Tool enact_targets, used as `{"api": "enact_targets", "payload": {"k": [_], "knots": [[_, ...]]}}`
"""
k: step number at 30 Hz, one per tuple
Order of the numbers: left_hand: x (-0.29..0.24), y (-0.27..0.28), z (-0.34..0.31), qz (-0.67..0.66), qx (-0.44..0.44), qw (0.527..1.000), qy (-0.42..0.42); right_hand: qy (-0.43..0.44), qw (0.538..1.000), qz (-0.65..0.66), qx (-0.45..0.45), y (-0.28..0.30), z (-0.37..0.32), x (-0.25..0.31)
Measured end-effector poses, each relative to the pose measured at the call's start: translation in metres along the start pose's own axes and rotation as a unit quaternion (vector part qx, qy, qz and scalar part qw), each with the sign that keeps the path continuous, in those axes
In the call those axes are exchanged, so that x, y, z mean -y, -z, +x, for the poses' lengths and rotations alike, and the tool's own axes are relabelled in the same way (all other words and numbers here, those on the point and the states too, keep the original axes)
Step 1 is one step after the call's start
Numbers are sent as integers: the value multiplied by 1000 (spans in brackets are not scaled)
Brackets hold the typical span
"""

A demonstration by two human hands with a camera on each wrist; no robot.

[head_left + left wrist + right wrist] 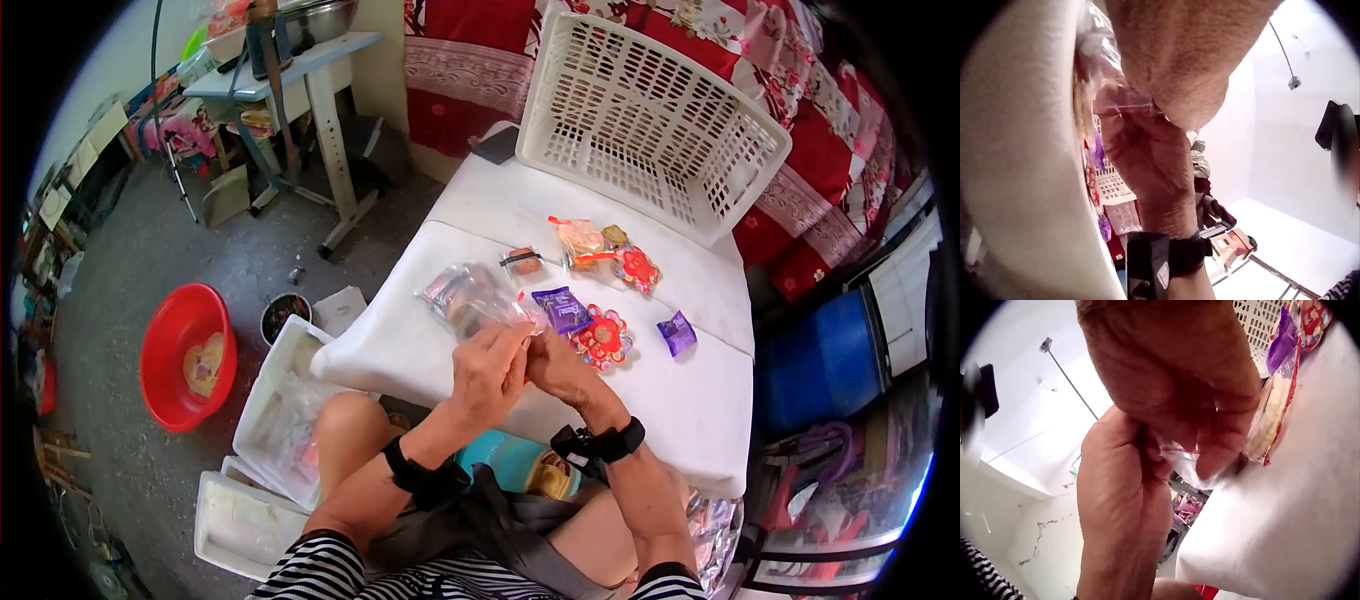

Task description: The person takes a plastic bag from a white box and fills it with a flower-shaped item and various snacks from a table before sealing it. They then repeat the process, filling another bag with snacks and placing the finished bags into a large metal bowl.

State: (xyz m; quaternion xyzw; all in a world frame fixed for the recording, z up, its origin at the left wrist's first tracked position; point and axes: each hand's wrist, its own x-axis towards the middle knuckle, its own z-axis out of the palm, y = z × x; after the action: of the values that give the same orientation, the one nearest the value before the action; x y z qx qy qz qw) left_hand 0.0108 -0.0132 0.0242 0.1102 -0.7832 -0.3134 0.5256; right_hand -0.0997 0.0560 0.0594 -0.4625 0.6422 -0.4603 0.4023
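Over the front of the white-covered table, my left hand (487, 372) and right hand (562, 372) meet at the end of a clear plastic bag (468, 298). Both pinch its gathered edge; the fingertips are partly hidden behind the knuckles. The bag lies toward the left, with a dark packaged item blurred inside. A transparent edge of film (1124, 106) runs between the hands in the left wrist view. Just past the right hand are a purple packet (562, 310) and a red flower-shaped packet (603, 338). A small clear-wrapped item (521, 261) sits behind the bag.
Farther back lie a clear packet of pale food (580, 243), another red flower-shaped packet (637, 268) and a dark flat object (496, 146). A white plastic basket (650, 120) leans at the rear. Another purple packet (677, 334) is at right. A red basin (188, 357) stands on the floor.
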Motion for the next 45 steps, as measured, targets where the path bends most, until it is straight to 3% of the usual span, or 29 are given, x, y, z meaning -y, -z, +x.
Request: {"api": "enact_targets", "payload": {"k": [1,4,5,6,8,9,12,14,15,16,17,18,20,22,24,26,29,32,34,35,37,39,40,41,43,45], "knots": [[1,1,0,12,0,1000,6,-12,996,-71,52,-1,-2,3],[3,5,2,-18,11,999,30,-52,995,-26,75,13,4,-5],[3,8,3,-20,14,999,31,-3,998,57,11,14,1,0],[3,11,4,-17,11,999,41,-6,998,59,7,23,0,6],[6,16,5,-19,20,998,50,-66,992,-39,-99,45,-1,13],[9,18,6,-54,14,996,74,-70,991,-34,-107,48,1,10],[12,23,9,-98,8,989,111,-25,975,-70,-210,46,-2,11],[15,30,10,-219,39,945,239,-57,998,3,13,36,-9,26],[14,32,11,-230,42,937,258,-58,998,8,4,26,-4,15],[15,33,11,-233,50,937,257,107,984,-138,-42,13,6,-7],[16,34,11,-239,53,934,259,265,918,-281,-86,0,14,-22],[16,34,11,-245,57,932,261,261,918,-282,-94,-13,18,-26],[16,34,10,-208,96,945,233,252,937,-162,-178,-33,25,-32],[5,35,17,-68,123,988,56,257,933,-157,-196,-35,33,-44],[6,37,14,-49,75,995,36,254,929,-155,-218,-31,34,-45],[14,39,12,-24,17,998,54,237,929,-130,-251,-20,34,-38],[28,46,8,-50,-1,986,162,146,950,-85,-261,-2,26,-20],[22,46,12,-17,-3,983,182,166,922,-125,-327,24,9,1],[25,45,12,-29,2,982,184,174,933,-21,-314,41,1,10],[27,44,11,-35,5,983,182,248,910,-20,-333,52,-11,16],[30,44,10,-47,15,982,180,236,900,-59,-363,78,-49,25],[29,41,9,-53,17,983,173,170,903,32,-393,100,-102,33],[28,40,9,-54,15,984,167,187,891,-14,-413,109,-134,43],[27,39,8,-58,18,984,165,125,872,-51,-470,118,-165,46],[27,37,7,-59,26,985,158,83,814,-86,-568,132,-224,45],[27,34,5,-55,28,985,163,-9,774,-171,-610,167,-290,16]]}}
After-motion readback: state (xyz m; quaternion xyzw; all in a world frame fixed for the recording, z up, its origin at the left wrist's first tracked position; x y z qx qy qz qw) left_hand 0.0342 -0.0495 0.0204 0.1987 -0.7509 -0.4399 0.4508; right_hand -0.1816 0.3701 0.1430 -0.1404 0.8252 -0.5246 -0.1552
